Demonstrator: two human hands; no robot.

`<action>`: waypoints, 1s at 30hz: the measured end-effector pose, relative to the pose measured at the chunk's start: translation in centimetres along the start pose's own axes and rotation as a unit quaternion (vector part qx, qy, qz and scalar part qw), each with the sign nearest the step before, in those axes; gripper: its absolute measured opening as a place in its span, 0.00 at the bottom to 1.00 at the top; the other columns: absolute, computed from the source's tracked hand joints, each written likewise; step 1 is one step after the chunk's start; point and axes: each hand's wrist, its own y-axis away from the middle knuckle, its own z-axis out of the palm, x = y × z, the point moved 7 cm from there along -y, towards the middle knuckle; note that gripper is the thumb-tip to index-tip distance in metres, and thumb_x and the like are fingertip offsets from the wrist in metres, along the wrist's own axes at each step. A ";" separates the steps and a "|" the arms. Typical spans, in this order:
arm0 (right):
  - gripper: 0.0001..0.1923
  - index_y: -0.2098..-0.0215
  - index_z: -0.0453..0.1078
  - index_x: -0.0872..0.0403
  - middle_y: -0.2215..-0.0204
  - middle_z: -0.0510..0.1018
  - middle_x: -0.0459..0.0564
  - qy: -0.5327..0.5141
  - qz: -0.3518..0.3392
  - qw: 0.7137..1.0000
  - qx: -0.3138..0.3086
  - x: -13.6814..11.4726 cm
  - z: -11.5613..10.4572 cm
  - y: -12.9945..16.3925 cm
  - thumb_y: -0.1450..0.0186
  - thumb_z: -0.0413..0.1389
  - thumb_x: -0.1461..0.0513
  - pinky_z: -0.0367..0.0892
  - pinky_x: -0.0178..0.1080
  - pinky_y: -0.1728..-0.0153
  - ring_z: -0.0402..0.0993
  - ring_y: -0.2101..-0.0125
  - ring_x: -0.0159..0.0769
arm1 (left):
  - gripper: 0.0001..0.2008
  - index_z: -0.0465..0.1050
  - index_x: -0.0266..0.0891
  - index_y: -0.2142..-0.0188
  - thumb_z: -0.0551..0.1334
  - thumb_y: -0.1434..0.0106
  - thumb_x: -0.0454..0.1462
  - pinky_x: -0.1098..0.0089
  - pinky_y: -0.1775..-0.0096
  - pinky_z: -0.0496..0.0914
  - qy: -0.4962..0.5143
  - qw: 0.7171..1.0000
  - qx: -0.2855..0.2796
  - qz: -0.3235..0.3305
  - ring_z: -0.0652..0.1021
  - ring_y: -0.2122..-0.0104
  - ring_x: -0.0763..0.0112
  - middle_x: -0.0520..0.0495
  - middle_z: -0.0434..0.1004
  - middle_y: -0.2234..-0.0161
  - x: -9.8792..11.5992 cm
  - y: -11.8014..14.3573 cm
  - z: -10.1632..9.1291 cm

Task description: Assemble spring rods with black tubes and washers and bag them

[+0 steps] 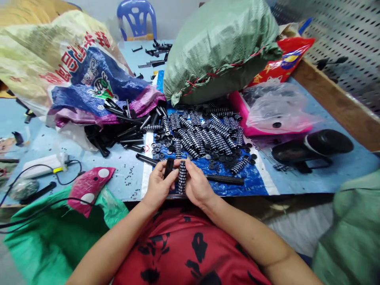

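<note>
Ribbed black-and-white roller (182,177) held upright between left hand (158,187) and right hand (198,186).

We find bare bench (124,174) just left of our hands, dotted only with tiny washers. Ahead, the heap of ribbed rollers (204,132) and black tubes (124,130) fills the blue sheet (255,180). Behind them the green sack (219,47) and printed sack (68,63) wall off the back. To the right, a black tool (311,148) and a pink tray (276,114) block passage.

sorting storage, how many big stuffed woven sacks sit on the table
2: a green woven sack tied with red string at back centre, a yellow-and-blue printed woven sack at back left. Others may be out of view.
</note>
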 end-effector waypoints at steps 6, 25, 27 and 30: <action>0.24 0.58 0.76 0.53 0.39 0.73 0.54 0.111 -0.119 0.986 0.045 -0.9 -0.5 -0.4 0.28 0.54 0.42 0.68 0.45 0.40 0.73 0.43 0.42 | 0.20 0.77 0.38 0.55 0.75 0.44 0.43 0.71 0.60 0.71 -0.095 0.994 0.023 0.054 0.76 0.65 0.71 0.48 0.79 0.62 0.1 0.7 0.0; 0.56 0.23 0.43 0.58 0.36 0.67 0.68 0.589 -0.525 0.592 -0.165 -4.2 1.2 5.5 0.37 0.68 0.50 0.70 0.52 0.36 0.65 0.34 0.54 | 0.25 0.79 0.37 0.60 0.65 0.35 0.57 0.72 0.61 0.71 -0.022 0.998 0.058 0.011 0.75 0.65 0.71 0.47 0.78 0.65 -0.1 1.8 -0.9; 0.54 0.23 0.44 0.58 0.35 0.66 0.68 0.597 -0.530 0.583 -0.151 -4.1 1.2 5.6 0.36 0.67 0.52 0.70 0.52 0.37 0.65 0.34 0.54 | 0.22 0.81 0.38 0.57 0.69 0.38 0.54 0.70 0.54 0.72 0.052 0.997 0.052 -0.010 0.77 0.60 0.69 0.46 0.81 0.59 -0.6 1.8 -0.7; 0.53 0.23 0.43 0.60 0.35 0.66 0.68 0.617 -0.522 0.570 -0.147 -3.9 1.2 5.6 0.34 0.66 0.52 0.69 0.51 0.36 0.63 0.33 0.52 | 0.22 0.82 0.38 0.56 0.75 0.44 0.50 0.70 0.56 0.74 0.099 0.993 0.042 -0.056 0.79 0.62 0.70 0.45 0.83 0.59 -0.9 1.8 -1.0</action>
